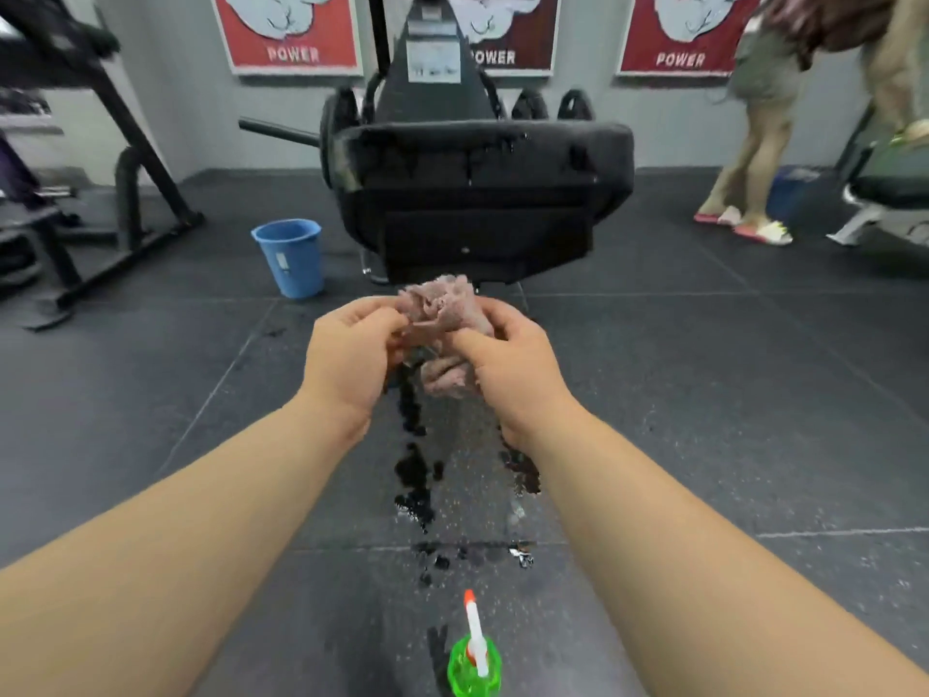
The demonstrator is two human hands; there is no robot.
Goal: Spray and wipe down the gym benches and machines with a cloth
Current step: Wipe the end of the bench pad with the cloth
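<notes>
— Underfoot, just below the hands, dark wet patches (417,475) spread over the rubber floor (704,394); I'd call that the first hazard; a step toward the padded bench (482,158) could slip there.

— And the spray bottle?

— The green spray bottle (474,666) stands on the floor close to the person, nozzle up, well apart from both hands; a careless foot could knock it over; neither hand is on it.

— Where is the cloth?

— The cloth (442,309) is bunched in the air between the hands, in front of the bench and not touching it; drops seem to bead along the pad's front edge, so I judge the wipe there not yet done; if the cloth is sodden, squeezing it here would add to the wet floor.

— How are the hands set?

— Both forearms reach forward and converge; the left hand (352,349) pinches the cloth's left side with thumb and curled fingers; the right hand (507,359) has its fingers curled round the other side, thumb laid across the front; a fold hangs down between the wrists; a loose pinch could let it fall onto the wet patches.

— Anything nearby?

— A blue bucket (291,256) stands left of the bench; another person (764,143) stands far right, well apart.
</notes>
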